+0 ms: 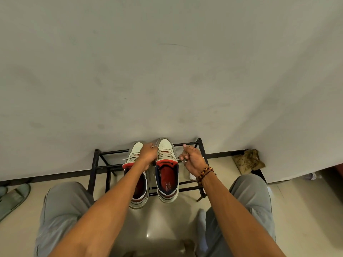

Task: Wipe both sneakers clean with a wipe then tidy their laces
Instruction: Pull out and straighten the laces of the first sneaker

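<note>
Left hand (147,153): centre of frame, fingers curled and closed over the laces between the two sneakers, at the toe end of the lacing; which strand it pinches is hidden under the knuckles.

Right hand (192,158): just right of centre, fingers curled, pinching a lace end drawn out sideways from the right-of-frame sneaker (167,169). The strand runs taut from the eyelets to the fingers, which reads as the lace being pulled snug; judged to be the lace-tidying stage. A beaded bracelet (205,173) sits on this wrist.

Left-of-frame sneaker (134,154): partly covered by the left forearm; one loose lace end trails toward frame left.

Both sneakers: side by side, touching or nearly so, toes to the wall, heels overhanging the near bar, placed square to the person for two-handed reach.

Shoe rack (101,165): black open bars, backed against the wall (167,62); no room beyond the toes, bare bars either side.

Wipe: possibly the pale scrap below the right wrist; cannot tell.

Periphery: grey slipper (13,199) lower left, crumpled brown bag (248,161) right, knees in grey trousers flanking pale floor.
</note>
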